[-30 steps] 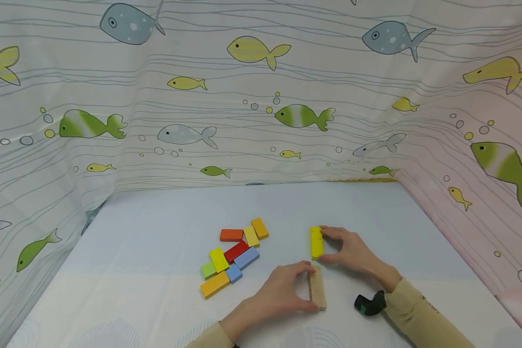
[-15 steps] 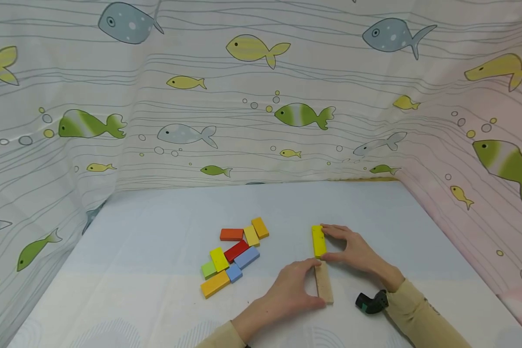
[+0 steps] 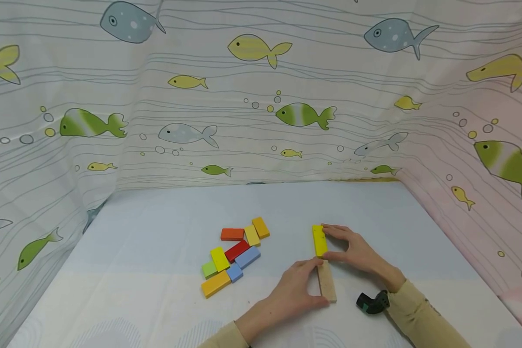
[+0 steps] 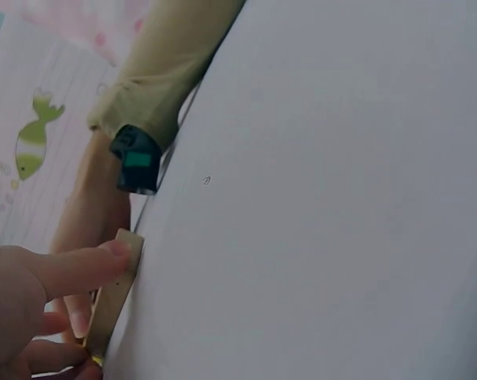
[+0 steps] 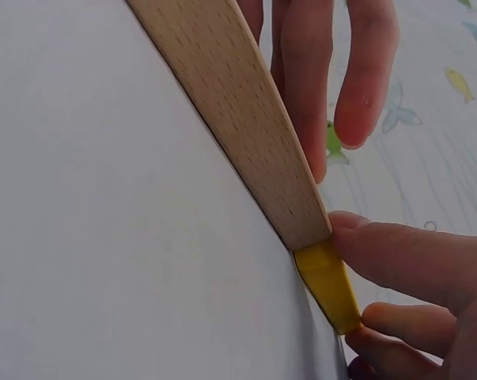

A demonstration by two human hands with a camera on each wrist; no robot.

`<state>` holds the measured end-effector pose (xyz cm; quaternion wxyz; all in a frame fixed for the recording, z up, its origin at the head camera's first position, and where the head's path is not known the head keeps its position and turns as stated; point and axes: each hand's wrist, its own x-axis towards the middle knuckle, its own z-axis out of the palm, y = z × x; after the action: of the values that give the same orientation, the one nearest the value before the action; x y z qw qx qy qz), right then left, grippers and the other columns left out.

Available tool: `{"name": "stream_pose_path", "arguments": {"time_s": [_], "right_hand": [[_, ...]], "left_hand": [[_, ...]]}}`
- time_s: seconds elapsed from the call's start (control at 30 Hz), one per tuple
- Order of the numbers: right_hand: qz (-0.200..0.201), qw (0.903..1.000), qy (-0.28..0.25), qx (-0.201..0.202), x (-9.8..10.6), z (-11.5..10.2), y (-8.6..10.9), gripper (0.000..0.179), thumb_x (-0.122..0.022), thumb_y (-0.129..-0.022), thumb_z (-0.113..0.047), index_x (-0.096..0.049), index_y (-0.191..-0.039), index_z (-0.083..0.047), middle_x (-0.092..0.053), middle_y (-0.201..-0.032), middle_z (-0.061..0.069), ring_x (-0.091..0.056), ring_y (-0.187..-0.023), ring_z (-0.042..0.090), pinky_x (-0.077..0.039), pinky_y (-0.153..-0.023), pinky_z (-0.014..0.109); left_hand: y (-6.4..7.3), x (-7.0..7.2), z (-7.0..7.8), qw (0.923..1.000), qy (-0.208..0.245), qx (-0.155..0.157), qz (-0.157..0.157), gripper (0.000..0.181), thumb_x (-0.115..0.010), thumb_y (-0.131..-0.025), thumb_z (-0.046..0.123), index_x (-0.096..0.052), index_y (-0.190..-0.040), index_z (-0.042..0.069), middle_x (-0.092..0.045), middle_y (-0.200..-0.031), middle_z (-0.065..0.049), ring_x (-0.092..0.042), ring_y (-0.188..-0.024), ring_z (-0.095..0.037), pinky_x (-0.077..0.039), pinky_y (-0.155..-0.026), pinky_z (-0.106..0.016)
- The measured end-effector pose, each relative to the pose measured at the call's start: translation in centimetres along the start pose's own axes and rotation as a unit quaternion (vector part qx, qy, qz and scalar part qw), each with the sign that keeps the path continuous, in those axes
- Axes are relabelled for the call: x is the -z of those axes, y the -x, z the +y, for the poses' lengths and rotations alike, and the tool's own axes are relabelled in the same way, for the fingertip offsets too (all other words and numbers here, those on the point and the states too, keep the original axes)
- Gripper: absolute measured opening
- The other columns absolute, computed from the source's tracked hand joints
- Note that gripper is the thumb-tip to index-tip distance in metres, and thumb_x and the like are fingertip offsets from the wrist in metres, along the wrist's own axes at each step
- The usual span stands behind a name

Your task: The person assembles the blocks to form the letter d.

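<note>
Two-Hand Hold: End Contact Made, Release Not Yet Done

Nearest in the head view, a black device (image 3: 372,303) is carried at the right sleeve (image 3: 422,311). The wooden block (image 3: 327,283) is gripped lengthwise by the left hand (image 3: 287,292): the fingers are spread wide, with the thumb at the near end and fingertips by the far end. Directly beyond it on the desk (image 3: 165,222), the yellow block (image 3: 319,240) is held between the thumb and fingers of the right hand (image 3: 353,249), which are set less wide. In the right wrist view, the two block ends are seen touching, nearly in line. End-to-end placement is therefore judged complete; release of either block is not yet done. To the left, nine coloured blocks (image 3: 237,251) are laid in a close cluster, and none is touched by a hand. Farthest, behind the desk, a fish-printed cloth (image 3: 226,111) is hung.
</note>
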<state>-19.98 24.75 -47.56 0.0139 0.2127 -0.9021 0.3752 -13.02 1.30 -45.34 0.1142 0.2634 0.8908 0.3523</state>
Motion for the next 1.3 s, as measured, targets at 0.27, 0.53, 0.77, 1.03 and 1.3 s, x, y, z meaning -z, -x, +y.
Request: {"name": "stream_pose_path", "arguments": {"time_s": [0.27,0.53,0.77,1.03,1.3], "right_hand": [[0.005,0.9999,0.008,0.012,-0.06,0.08,0.04,0.07,-0.08,-0.084,-0.036,-0.055,-0.142,-0.007,-0.051,-0.15,0.007,-0.041,-0.14,0.037,-0.034,-0.109,0.066],[0.014,0.999,0.026,0.033,-0.22,0.21,-0.07,0.066,-0.078,-0.086,-0.034,-0.056,-0.141,-0.007,-0.053,-0.148,0.008,-0.044,-0.137,0.038,-0.037,-0.106,0.066],[0.012,0.9992,0.02,0.032,-0.18,0.05,-0.02,0.066,-0.078,-0.086,-0.033,-0.056,-0.141,-0.005,-0.053,-0.148,0.009,-0.044,-0.136,0.039,-0.037,-0.106,0.066],[-0.003,0.9999,0.014,0.002,-0.12,-0.01,-0.02,0.071,-0.079,-0.084,-0.039,-0.055,-0.143,-0.008,-0.051,-0.15,0.007,-0.041,-0.14,0.037,-0.035,-0.109,0.065],[-0.01,0.9999,0.004,0.005,-0.16,0.09,-0.05,0.071,-0.078,-0.085,-0.038,-0.054,-0.144,-0.007,-0.048,-0.153,0.007,-0.038,-0.142,0.038,-0.034,-0.109,0.066]], "left_hand": [[0.01,-0.14,-0.05,0.9999,-0.003,0.003,-0.013,0.079,-0.081,-0.083,0.039,-0.042,-0.149,0.019,-0.051,-0.148,-0.001,-0.047,-0.137,-0.019,-0.044,-0.11,-0.038],[0.08,-0.13,-0.14,0.9999,-0.007,0.006,-0.006,0.082,-0.08,-0.084,0.041,-0.04,-0.151,0.016,-0.049,-0.15,-0.001,-0.046,-0.138,-0.02,-0.042,-0.112,-0.039],[0.0,-0.11,-0.22,0.9999,-0.001,0.003,-0.012,0.082,-0.079,-0.084,0.042,-0.04,-0.151,0.016,-0.049,-0.15,-0.002,-0.045,-0.138,-0.02,-0.042,-0.112,-0.04],[-0.09,-0.04,-0.22,0.9998,-0.003,-0.005,-0.018,0.081,-0.079,-0.085,0.042,-0.04,-0.151,0.016,-0.049,-0.15,-0.001,-0.045,-0.138,-0.019,-0.042,-0.112,-0.039],[-0.14,-0.01,-0.28,0.9998,-0.005,-0.005,-0.017,0.083,-0.078,-0.084,0.043,-0.04,-0.152,0.014,-0.05,-0.15,-0.002,-0.045,-0.138,-0.019,-0.042,-0.112,-0.038]]}}
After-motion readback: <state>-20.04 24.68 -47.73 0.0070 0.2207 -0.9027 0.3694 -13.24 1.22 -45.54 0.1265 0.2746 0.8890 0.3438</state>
